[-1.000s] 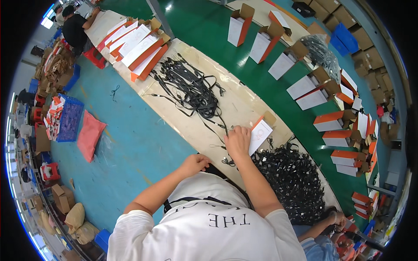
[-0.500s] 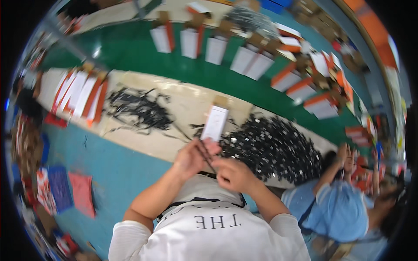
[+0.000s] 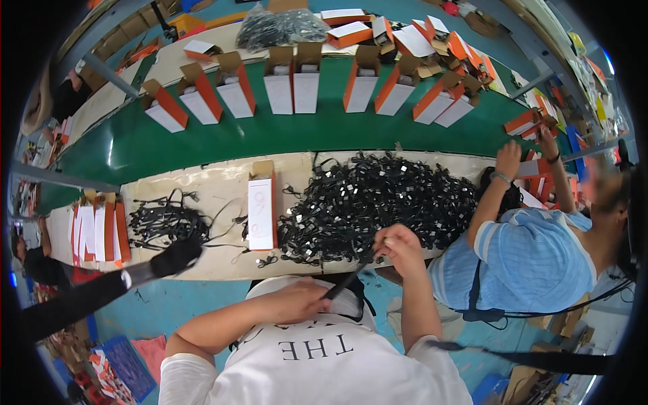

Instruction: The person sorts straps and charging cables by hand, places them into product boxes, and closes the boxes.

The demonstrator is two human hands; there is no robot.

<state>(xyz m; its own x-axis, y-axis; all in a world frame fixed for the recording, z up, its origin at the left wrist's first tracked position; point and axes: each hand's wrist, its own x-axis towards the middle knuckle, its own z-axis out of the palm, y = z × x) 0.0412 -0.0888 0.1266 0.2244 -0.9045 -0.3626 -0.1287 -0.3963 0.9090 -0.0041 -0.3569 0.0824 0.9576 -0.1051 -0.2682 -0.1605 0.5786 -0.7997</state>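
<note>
**Black strap [image 3: 347,280] held before a white shirt [image 3: 324,371]**

A tangle of black lanyards [image 3: 162,226] lies on the tabletop [image 3: 223,177], left of an open orange-and-white box [image 3: 262,209]. The left hand [image 3: 302,301] has its fingers curled closed on the strap's lower end; the right hand [image 3: 400,250] has fingers pinched at its upper end, beside heaped black cables [image 3: 385,196].

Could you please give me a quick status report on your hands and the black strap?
Left hand and right hand both on black strap; strap slanting between them; wide dark band crossing view at left.
</note>
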